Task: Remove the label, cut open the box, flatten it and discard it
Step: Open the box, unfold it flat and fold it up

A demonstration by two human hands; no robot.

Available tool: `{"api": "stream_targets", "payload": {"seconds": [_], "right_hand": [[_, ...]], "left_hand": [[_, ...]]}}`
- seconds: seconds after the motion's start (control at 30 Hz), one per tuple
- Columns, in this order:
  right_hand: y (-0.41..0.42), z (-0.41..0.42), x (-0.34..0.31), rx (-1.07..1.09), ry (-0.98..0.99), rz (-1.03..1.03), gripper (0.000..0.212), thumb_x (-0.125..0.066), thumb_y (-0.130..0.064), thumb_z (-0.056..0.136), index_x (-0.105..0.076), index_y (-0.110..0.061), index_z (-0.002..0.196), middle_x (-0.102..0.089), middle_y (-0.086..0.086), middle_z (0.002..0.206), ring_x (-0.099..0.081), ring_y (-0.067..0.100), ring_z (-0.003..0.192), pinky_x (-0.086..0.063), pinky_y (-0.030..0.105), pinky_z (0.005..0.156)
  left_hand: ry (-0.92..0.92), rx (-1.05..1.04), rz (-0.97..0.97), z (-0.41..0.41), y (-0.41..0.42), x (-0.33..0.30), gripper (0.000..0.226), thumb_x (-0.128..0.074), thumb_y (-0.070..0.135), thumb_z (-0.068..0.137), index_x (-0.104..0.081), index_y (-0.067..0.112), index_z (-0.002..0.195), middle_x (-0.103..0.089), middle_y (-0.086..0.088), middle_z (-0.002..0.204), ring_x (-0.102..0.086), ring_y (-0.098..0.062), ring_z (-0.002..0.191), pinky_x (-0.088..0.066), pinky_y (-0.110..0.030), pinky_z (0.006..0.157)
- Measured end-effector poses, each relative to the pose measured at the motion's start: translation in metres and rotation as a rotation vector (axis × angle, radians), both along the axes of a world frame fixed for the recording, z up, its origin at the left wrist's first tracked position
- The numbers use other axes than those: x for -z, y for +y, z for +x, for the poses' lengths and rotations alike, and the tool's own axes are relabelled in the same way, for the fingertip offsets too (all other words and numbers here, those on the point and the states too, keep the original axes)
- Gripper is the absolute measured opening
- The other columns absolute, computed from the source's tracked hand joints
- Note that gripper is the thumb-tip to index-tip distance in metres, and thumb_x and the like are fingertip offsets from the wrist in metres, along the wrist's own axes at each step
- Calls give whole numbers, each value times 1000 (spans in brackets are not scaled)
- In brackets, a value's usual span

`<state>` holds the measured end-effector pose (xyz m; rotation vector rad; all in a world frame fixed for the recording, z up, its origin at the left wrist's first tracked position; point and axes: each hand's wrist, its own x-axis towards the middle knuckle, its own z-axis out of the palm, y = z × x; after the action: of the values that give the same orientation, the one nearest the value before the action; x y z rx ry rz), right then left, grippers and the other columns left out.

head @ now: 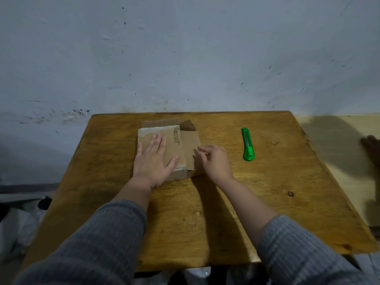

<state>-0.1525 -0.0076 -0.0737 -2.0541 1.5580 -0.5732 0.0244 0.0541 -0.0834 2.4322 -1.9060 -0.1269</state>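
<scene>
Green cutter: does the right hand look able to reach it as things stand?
Probably yes. The green cutter lies alone on the table, just right of the right hand, with bare wood between them.

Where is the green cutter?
The green cutter lies on the wooden table, right of the cardboard box, just beyond the right hand.

The left hand point(153, 159) covers the near left of the box point(176, 145) top. The right hand point(214, 160) hides the box's near right corner, and whether its curled fingers pinch the flap cannot be told. A dark shape point(371, 147) at the right edge is cut off and blurred. The worktop's point(277, 202) near edge is hidden by sleeves point(98, 243).
</scene>
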Motion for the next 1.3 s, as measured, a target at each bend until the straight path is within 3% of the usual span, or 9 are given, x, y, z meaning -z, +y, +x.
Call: {"api": "stream_targets", "payload": {"seconds": [0.13, 0.3, 0.47, 0.6, 0.9, 1.07, 1.17, 1.3], "right_hand": [[26, 11, -7, -119, -4, -73, 29, -57, -21, 91, -64, -17, 118, -66, -1, 119, -56, 14, 112, -44, 28, 98], [46, 6, 7, -81, 41, -6, 25, -59, -24, 90, -65, -23, 114, -69, -6, 113, -63, 8, 99, -52, 25, 87], [55, -2, 20, -93, 96, 18, 30, -63, -21, 86, -64, -26, 116, -65, -7, 116, -60, 10, 104, -52, 28, 90], [61, 3, 20, -162, 136, -175, 38, -63, -20, 85, -59, -26, 123, -61, -6, 121, -48, 15, 112, -43, 31, 96], [51, 14, 17, -343, 234, -275, 35, -56, -16, 90, -60, -28, 123, -61, 1, 124, -51, 24, 110, -48, 39, 84], [50, -3, 17, -227, 115, -242, 37, -52, -18, 92, -55, -25, 128, -61, -3, 125, -60, 16, 106, -54, 33, 84], [43, -18, 18, -88, 191, -230, 41, -53, -18, 91, -52, -21, 132, -58, 0, 128, -52, 19, 113, -46, 34, 91], [34, -32, 18, -35, 389, -169, 43, -58, -31, 89, -52, -23, 130, -40, -1, 146, -34, 25, 129, -30, 41, 100]], "left_hand": [[6, -13, 2, 11, 11, 1, 80, -12, 67, 91, 1, 18, 152, 8, 0, 161, 10, -13, 146, 5, -45, 119], [-2, -18, 5, 24, 25, -1, 79, -12, 66, 91, 1, 17, 152, 8, 0, 161, 10, -13, 146, 6, -45, 119], [-4, -11, -16, 23, 28, -1, 79, -12, 66, 91, -1, 17, 152, 5, -1, 161, 8, -13, 147, 5, -46, 119], [-14, -15, -9, 21, 29, -1, 79, -11, 66, 91, 0, 17, 152, 7, -1, 161, 9, -13, 147, 5, -46, 119], [-14, -14, -36, 20, 30, 0, 78, -13, 66, 92, -2, 17, 152, 4, -1, 161, 7, -14, 147, 5, -46, 119], [-4, -3, -31, 22, 30, -2, 78, -14, 65, 92, -3, 17, 152, 3, -2, 161, 7, -14, 147, 6, -45, 118], [-13, -11, -22, 21, 28, -2, 78, -13, 65, 92, -2, 17, 152, 4, -2, 161, 8, -14, 147, 6, -45, 119], [-19, -8, -16, 20, 28, -2, 78, -12, 64, 92, -1, 16, 152, 4, -2, 161, 8, -14, 147, 6, -45, 119]]}}
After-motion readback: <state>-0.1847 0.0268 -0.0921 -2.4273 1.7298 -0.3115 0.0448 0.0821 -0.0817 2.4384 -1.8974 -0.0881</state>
